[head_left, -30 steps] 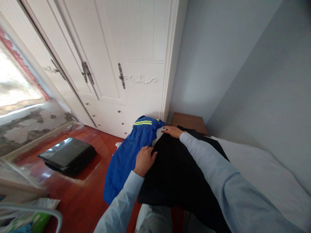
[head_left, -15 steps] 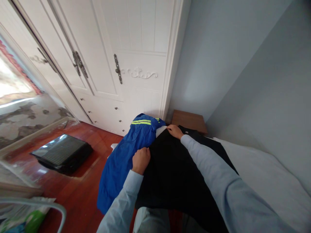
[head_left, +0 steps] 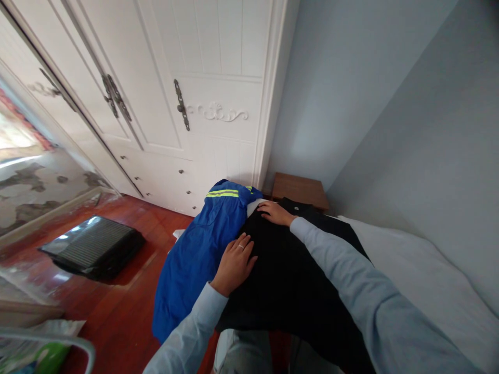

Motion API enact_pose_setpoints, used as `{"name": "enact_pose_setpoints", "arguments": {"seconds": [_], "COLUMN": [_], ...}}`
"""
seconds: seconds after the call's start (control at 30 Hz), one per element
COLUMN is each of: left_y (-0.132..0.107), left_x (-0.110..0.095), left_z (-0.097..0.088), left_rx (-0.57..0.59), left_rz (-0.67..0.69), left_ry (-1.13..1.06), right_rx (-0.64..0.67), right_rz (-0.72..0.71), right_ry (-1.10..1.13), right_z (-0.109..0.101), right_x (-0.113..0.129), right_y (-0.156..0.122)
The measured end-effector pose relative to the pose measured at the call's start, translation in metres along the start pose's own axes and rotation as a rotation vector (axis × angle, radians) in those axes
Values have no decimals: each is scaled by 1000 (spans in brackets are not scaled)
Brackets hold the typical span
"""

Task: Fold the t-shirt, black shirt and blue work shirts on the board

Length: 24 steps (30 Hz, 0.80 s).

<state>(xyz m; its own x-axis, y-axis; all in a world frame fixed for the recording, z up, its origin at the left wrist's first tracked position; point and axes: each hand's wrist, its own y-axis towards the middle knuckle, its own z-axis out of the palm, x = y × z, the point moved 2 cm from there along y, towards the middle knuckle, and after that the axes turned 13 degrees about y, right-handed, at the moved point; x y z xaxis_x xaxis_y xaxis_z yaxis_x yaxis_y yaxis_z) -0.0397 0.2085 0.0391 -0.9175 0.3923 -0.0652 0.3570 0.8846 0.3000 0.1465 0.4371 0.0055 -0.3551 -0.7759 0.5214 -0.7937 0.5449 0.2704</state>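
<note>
A black garment (head_left: pixel 288 270), its exact kind unclear, lies spread out in front of me, with a small light label near its far edge. My left hand (head_left: pixel 236 265) rests on its left edge, fingers stretched out and a ring on one of them. Farther away, my right hand (head_left: pixel 276 213) lies flat on the garment's upper left corner, its fingers extended. Just left of the black cloth is a blue garment (head_left: pixel 198 249) with yellow reflective stripes, its lower part hanging over the side.
A white wardrobe (head_left: pixel 218 47) stands ahead, and a brown wooden stand (head_left: pixel 300 190) sits in the corner. White bedding (head_left: pixel 413 265) spreads to the right. On the red floor (head_left: pixel 128 306) at left lies a black plastic-wrapped package (head_left: pixel 93 246). A curved metal rail (head_left: pixel 54 336) is at lower left.
Both hands have gone from pinching the black garment's edge to lying on it with fingers extended. The view has shifted slightly.
</note>
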Motion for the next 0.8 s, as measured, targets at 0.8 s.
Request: {"name": "enact_pose_setpoints", "arguments": {"seconds": [0.8], "left_y": [-25], "left_x": [-12], "left_z": [5], "left_rx": [-76], "left_rz": [27], "left_ry": [49], "right_rx": [-148], "right_rz": [196], "right_ry": [-95], "right_z": [7], "right_x": [-1], "right_y": [43]}}
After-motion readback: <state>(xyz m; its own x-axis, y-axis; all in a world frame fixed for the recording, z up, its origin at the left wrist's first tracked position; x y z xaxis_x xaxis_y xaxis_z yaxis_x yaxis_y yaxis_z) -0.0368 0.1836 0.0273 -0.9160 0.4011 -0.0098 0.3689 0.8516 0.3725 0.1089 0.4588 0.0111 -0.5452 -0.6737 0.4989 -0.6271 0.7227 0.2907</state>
